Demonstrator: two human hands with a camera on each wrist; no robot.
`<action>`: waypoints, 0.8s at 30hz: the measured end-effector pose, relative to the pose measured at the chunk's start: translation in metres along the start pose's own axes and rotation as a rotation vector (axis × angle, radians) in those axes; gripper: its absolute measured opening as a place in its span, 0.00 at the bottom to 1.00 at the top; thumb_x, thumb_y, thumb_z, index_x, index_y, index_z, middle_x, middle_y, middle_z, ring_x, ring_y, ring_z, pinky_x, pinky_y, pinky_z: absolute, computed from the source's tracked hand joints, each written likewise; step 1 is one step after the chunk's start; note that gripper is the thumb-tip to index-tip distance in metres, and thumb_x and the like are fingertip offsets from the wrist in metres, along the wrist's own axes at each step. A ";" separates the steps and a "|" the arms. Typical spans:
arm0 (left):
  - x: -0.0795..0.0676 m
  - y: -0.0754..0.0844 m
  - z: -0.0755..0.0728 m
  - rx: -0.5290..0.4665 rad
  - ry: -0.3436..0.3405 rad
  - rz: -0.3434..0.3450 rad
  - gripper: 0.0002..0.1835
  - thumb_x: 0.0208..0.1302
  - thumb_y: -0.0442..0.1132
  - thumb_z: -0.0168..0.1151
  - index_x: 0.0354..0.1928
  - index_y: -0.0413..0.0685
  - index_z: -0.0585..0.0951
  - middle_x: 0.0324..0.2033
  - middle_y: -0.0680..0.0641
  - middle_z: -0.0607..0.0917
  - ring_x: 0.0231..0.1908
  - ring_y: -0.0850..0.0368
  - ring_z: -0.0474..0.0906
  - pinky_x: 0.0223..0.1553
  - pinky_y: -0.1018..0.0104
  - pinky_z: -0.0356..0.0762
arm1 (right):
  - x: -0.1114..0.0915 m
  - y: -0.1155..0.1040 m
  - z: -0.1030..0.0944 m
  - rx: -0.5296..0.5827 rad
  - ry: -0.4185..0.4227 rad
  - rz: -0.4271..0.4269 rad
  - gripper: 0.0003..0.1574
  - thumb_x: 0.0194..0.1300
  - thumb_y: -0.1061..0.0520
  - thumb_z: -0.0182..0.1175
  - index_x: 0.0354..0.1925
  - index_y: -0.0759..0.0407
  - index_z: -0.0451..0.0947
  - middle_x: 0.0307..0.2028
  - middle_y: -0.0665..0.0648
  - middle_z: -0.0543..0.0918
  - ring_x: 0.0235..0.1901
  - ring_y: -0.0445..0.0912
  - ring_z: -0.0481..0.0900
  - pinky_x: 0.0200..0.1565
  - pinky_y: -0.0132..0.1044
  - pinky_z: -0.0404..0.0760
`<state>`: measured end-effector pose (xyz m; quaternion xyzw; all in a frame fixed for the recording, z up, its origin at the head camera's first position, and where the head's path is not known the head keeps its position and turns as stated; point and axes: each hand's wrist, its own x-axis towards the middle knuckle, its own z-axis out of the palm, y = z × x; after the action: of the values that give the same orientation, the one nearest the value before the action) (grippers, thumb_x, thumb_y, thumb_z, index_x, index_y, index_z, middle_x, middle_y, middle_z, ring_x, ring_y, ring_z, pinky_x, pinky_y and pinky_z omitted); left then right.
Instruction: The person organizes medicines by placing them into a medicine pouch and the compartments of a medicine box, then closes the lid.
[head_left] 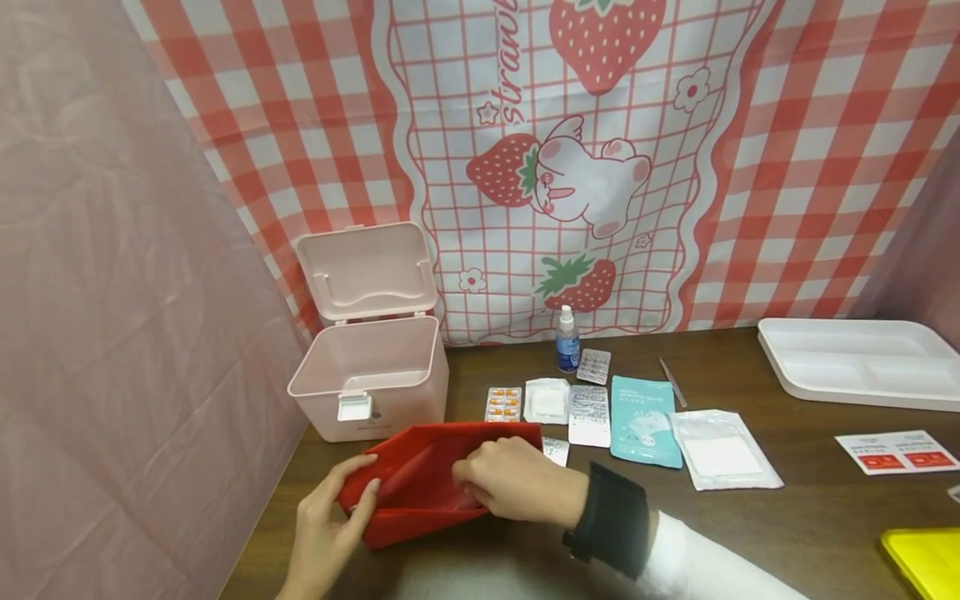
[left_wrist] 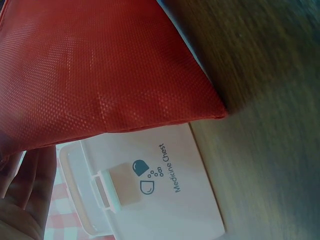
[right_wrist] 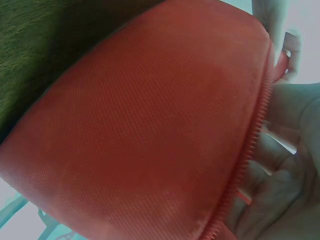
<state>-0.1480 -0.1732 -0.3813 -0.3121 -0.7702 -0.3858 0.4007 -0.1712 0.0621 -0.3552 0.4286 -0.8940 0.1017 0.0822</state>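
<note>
A red fabric pouch (head_left: pixel 420 527) gapes open in the middle near side of the table. My left hand (head_left: pixel 326 518) grips its left end, thumb and fingers about the rim. Into the pouch's mouth reaches my right hand (head_left: pixel 521 481), its fingers bent; the right wrist view shows these fingers passing behind the zipper edge (right_wrist: pixel 255 132). The pouch wall hides the fingertips, so I cannot tell whether they hold something. Just behind the pouch stands a pink medicine box (head_left: pixel 397 412) with its lid (head_left: pixel 375 267) raised, lettered "Medicine Chest" in the left wrist view.
Past the pouch lie a capsule blister pack (head_left: pixel 503 405), a gauze packet (head_left: pixel 547 401), a teal packet (head_left: pixel 645 421), a white dressing packet (head_left: pixel 723 457) and tweezers (head_left: pixel 673 383). A spray bottle (head_left: pixel 567 342) stands behind. Rightward are a white tray (head_left: pixel 862 390), cards (head_left: pixel 896 452) and a yellow object (head_left: pixel 926 558).
</note>
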 end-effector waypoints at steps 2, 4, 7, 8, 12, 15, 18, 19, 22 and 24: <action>0.000 0.000 0.000 0.002 0.000 -0.002 0.22 0.36 0.15 0.63 0.40 0.32 0.79 0.32 0.39 0.84 0.33 0.63 0.80 0.39 0.82 0.71 | -0.002 -0.001 -0.002 -0.005 0.036 -0.004 0.06 0.56 0.60 0.58 0.30 0.49 0.79 0.22 0.43 0.79 0.22 0.34 0.72 0.25 0.26 0.70; 0.000 0.000 0.000 0.002 0.000 -0.003 0.21 0.38 0.16 0.63 0.40 0.32 0.79 0.32 0.39 0.84 0.31 0.62 0.80 0.38 0.82 0.72 | -0.004 -0.001 -0.006 -0.006 0.073 -0.008 0.04 0.57 0.59 0.59 0.30 0.48 0.78 0.24 0.43 0.80 0.23 0.35 0.74 0.27 0.27 0.72; 0.000 -0.001 0.000 0.000 0.001 -0.004 0.21 0.39 0.17 0.64 0.40 0.33 0.79 0.32 0.39 0.84 0.30 0.61 0.79 0.37 0.81 0.72 | -0.008 -0.001 -0.011 -0.003 0.134 -0.016 0.02 0.59 0.57 0.59 0.32 0.48 0.78 0.25 0.44 0.80 0.25 0.35 0.75 0.29 0.28 0.73; 0.000 -0.001 0.000 0.002 0.002 -0.005 0.21 0.39 0.17 0.64 0.40 0.33 0.79 0.32 0.39 0.84 0.31 0.61 0.80 0.37 0.81 0.72 | -0.010 0.000 -0.014 -0.003 0.153 -0.016 0.02 0.59 0.56 0.59 0.33 0.49 0.78 0.25 0.44 0.81 0.26 0.35 0.76 0.29 0.28 0.74; 0.000 0.000 0.000 0.009 0.001 -0.008 0.23 0.36 0.15 0.64 0.40 0.33 0.79 0.32 0.39 0.84 0.32 0.63 0.80 0.37 0.82 0.72 | -0.021 0.000 -0.024 -0.003 0.222 -0.010 0.06 0.60 0.54 0.59 0.38 0.49 0.79 0.29 0.44 0.82 0.29 0.36 0.78 0.34 0.30 0.77; 0.000 0.000 0.000 0.012 -0.001 -0.010 0.23 0.36 0.15 0.64 0.40 0.33 0.79 0.32 0.40 0.84 0.32 0.63 0.80 0.38 0.82 0.72 | -0.029 0.000 -0.032 -0.004 0.272 -0.005 0.07 0.59 0.55 0.59 0.38 0.49 0.80 0.30 0.44 0.83 0.31 0.36 0.79 0.36 0.31 0.78; 0.000 0.000 0.000 0.010 -0.001 -0.011 0.23 0.36 0.15 0.64 0.41 0.34 0.79 0.32 0.40 0.84 0.33 0.63 0.80 0.39 0.82 0.71 | -0.038 0.003 -0.038 -0.016 0.332 -0.005 0.07 0.57 0.56 0.61 0.37 0.50 0.80 0.31 0.44 0.83 0.32 0.37 0.80 0.37 0.32 0.78; 0.000 -0.001 0.000 0.009 -0.001 -0.011 0.23 0.36 0.15 0.64 0.41 0.34 0.79 0.32 0.40 0.84 0.33 0.63 0.80 0.39 0.82 0.71 | -0.041 0.005 -0.039 -0.021 0.351 -0.004 0.07 0.56 0.57 0.62 0.37 0.50 0.80 0.31 0.45 0.83 0.32 0.37 0.80 0.36 0.32 0.78; 0.000 -0.001 0.000 0.007 0.001 -0.010 0.23 0.36 0.15 0.64 0.41 0.33 0.79 0.32 0.40 0.84 0.34 0.63 0.80 0.40 0.83 0.71 | -0.050 0.011 -0.043 -0.040 0.393 0.008 0.07 0.54 0.58 0.63 0.34 0.51 0.80 0.30 0.45 0.83 0.31 0.37 0.80 0.34 0.32 0.78; 0.000 -0.001 0.000 0.007 0.001 -0.010 0.23 0.36 0.15 0.64 0.40 0.33 0.79 0.32 0.39 0.84 0.34 0.63 0.80 0.40 0.82 0.71 | -0.056 0.017 -0.045 -0.052 0.409 0.026 0.06 0.54 0.59 0.63 0.33 0.51 0.80 0.28 0.45 0.83 0.30 0.36 0.80 0.33 0.32 0.78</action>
<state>-0.1484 -0.1737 -0.3815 -0.3067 -0.7727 -0.3853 0.4004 -0.1472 0.1259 -0.3272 0.3852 -0.8664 0.1646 0.2716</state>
